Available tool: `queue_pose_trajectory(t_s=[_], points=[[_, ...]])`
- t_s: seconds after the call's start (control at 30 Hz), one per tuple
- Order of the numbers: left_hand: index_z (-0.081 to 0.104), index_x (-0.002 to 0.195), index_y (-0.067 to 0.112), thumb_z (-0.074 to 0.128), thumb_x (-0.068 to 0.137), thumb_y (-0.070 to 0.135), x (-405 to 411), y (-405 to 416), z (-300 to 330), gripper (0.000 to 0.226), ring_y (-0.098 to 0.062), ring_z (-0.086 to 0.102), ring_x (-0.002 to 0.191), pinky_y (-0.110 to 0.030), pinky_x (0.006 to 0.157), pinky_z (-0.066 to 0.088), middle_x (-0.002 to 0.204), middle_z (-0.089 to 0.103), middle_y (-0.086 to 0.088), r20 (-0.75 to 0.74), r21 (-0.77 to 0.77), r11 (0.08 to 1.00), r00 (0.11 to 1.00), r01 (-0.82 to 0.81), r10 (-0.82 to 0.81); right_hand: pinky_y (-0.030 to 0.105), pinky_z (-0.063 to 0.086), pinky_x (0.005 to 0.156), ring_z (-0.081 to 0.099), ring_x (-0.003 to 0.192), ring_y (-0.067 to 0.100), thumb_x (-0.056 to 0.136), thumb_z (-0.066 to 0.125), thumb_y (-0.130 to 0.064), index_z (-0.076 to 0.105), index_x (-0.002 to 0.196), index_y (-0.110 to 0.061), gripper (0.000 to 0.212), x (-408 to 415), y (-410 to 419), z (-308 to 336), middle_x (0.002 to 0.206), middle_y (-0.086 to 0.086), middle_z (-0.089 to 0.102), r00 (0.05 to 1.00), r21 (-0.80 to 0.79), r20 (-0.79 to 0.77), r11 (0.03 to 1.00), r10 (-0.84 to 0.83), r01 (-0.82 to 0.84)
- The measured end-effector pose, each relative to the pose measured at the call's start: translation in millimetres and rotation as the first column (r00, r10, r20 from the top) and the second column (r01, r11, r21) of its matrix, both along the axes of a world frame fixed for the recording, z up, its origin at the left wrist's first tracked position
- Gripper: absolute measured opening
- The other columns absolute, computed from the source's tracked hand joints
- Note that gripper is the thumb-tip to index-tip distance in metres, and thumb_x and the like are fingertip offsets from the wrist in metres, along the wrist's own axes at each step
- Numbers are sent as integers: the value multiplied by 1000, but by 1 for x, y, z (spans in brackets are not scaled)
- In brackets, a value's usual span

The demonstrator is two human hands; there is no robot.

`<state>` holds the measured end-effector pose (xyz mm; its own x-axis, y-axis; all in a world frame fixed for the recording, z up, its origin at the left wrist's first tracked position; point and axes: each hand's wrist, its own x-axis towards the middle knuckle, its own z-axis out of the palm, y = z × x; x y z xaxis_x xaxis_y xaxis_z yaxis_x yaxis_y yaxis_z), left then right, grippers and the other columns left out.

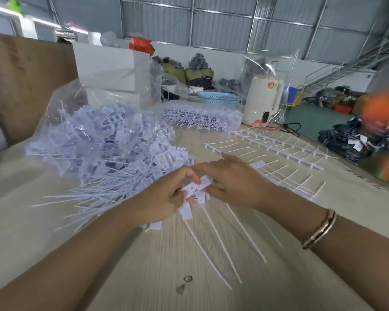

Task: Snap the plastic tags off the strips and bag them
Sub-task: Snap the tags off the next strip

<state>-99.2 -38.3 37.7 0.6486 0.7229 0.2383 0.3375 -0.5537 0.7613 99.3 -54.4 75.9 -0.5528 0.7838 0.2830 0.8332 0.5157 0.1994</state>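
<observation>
We see both hands meeting over the table (pixel 144 277), working a small bunch of white tags (pixel 197 190). The left hand (pixel 164 198) has its fingers curled round the bunch, thumb pressing on top; the tags' thin tails fan out below the grip toward us. The right hand (pixel 236 182) pinches the tags' flat heads from the other side, forefinger stretched out. Left of the hands lies an open clear bag (pixel 81 122) spilling loose tags. Right of them lie the strips (pixel 276 144), flat on the table, just beyond the right hand.
</observation>
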Motion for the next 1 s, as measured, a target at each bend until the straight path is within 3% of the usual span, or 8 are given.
queue_pose_trajectory(t_s=[0.07, 0.17, 0.27, 0.57, 0.7, 0.77, 0.87, 1.0], points=[[46, 106, 39, 45, 96, 5, 4, -1, -2, 36, -22, 58, 91, -51, 92, 45, 119, 57, -5, 56, 47, 999, 998, -18, 16, 33, 33, 79, 58, 95, 24, 90, 50, -34, 51, 130, -30, 40, 3, -2, 11, 97, 1, 63, 993, 179, 120, 983, 10, -31], [41, 114, 43, 52, 92, 4, 10, -2, -5, 46, 1, 48, 116, -24, 97, 43, 124, 49, 19, 119, 163, 986, 993, -18, -1, 30, 25, 66, 60, 75, 25, 82, 60, -30, 64, 116, -32, 34, 5, -8, 24, 75, 1, 61, 979, 321, 205, 944, 5, -72], [34, 125, 41, 58, 90, 12, 14, -1, -9, 52, 12, 40, 116, -3, 93, 29, 126, 45, 19, 112, 276, 957, 992, -90, 61, 30, 22, 68, 60, 83, 25, 87, 51, -33, 57, 122, -41, 37, 7, -11, 36, 82, 1, 63, 972, 306, 230, 952, -51, -22], [50, 129, 16, 60, 86, 5, 15, 5, -20, 46, -12, 50, 105, -12, 82, 31, 107, 51, 6, -23, 427, 870, 958, -248, 285, 32, 32, 87, 53, 109, 19, 90, 41, -43, 45, 131, -44, 41, 20, -1, 2, 110, -5, 59, 964, 83, 157, 975, -216, 205], [54, 129, 14, 55, 90, 10, 13, 9, -20, 39, -16, 48, 110, -12, 88, 28, 117, 52, -2, -94, 475, 849, 946, -232, 311, 36, 35, 90, 54, 106, 23, 88, 39, -44, 52, 132, -28, 48, 41, -12, -10, 113, 1, 59, 971, 109, -223, 988, -86, 112], [55, 126, 12, 52, 92, 10, 12, 9, -19, 35, -17, 49, 107, -14, 83, 29, 113, 52, -1, -88, 486, 838, 940, -249, 330, 30, 37, 88, 54, 102, 25, 90, 40, -24, 59, 125, -18, 41, 71, -11, -9, 114, 6, 57, 825, 172, -558, 961, -88, 218], [51, 115, 15, 43, 96, 12, 12, 7, -16, 21, -8, 55, 79, -15, 61, 30, 84, 51, 9, -12, 441, 840, 934, -317, 358, 28, 36, 89, 51, 103, 22, 94, 42, -7, 54, 127, -15, 36, 122, -3, -10, 128, 11, 50, 542, -163, -723, 867, -430, 470], [45, 105, 20, 36, 99, 19, 13, 7, -11, 11, -1, 51, 55, -16, 51, 37, 68, 53, 7, 143, 328, 848, 909, -416, 390, 45, 25, 110, 39, 129, 25, 97, 43, -35, 39, 140, -28, 43, 146, 0, -36, 147, 4, 35, 621, -466, -423, 746, -660, 476]])
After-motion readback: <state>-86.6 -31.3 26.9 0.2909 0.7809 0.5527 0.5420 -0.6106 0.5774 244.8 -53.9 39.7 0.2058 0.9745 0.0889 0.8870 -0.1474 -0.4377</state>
